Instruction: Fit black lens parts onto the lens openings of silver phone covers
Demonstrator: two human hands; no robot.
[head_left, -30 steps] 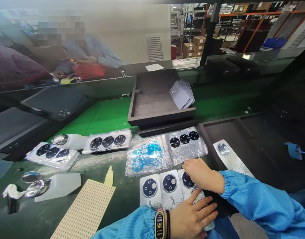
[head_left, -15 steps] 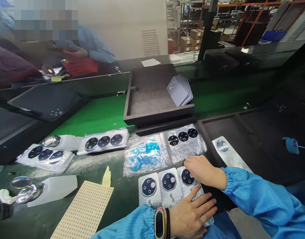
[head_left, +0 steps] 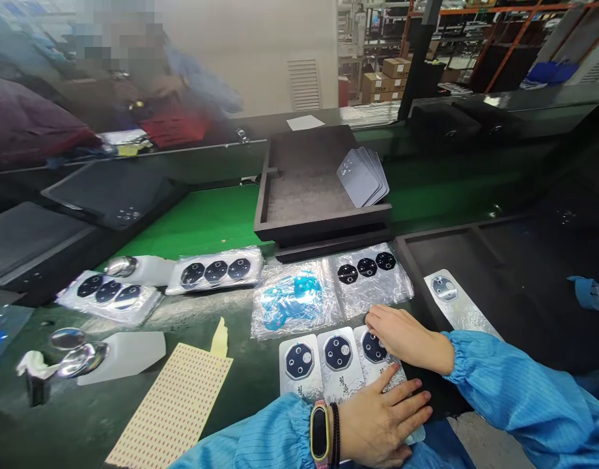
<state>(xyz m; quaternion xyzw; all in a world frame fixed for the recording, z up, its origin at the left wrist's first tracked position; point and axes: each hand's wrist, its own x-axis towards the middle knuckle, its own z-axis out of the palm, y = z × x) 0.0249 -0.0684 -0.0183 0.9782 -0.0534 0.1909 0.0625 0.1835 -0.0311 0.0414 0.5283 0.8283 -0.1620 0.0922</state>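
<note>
Three silver metal phone-back-like plates lie side by side in front of me, each with a dark octagon bearing round holes. My left hand (head_left: pixel 381 422) rests flat with fingers spread across the lower part of the rightmost plate (head_left: pixel 370 372). My right hand (head_left: pixel 404 339) bends over that plate's upper right, its fingers closed together at the dark octagon (head_left: pixel 374 349) and partly covering it. Whatever its fingertips hold, if anything, is hidden. The middle plate (head_left: pixel 342 381) and the left plate (head_left: pixel 299 385) lie untouched beside it.
Behind the plates lie a bag of blue film pieces (head_left: pixel 292 299) and a bag of black octagons (head_left: pixel 372 293). A dotted sticker sheet (head_left: pixel 175 404) is at left. Grey plates (head_left: pixel 362 179) lean in a black tray (head_left: pixel 299 195). Another silver plate (head_left: pixel 460 309) lies right. A person sits across.
The view has shifted slightly, so the bench items appear a little further right. Both hands keep nearly the same places on the rightmost plate.
</note>
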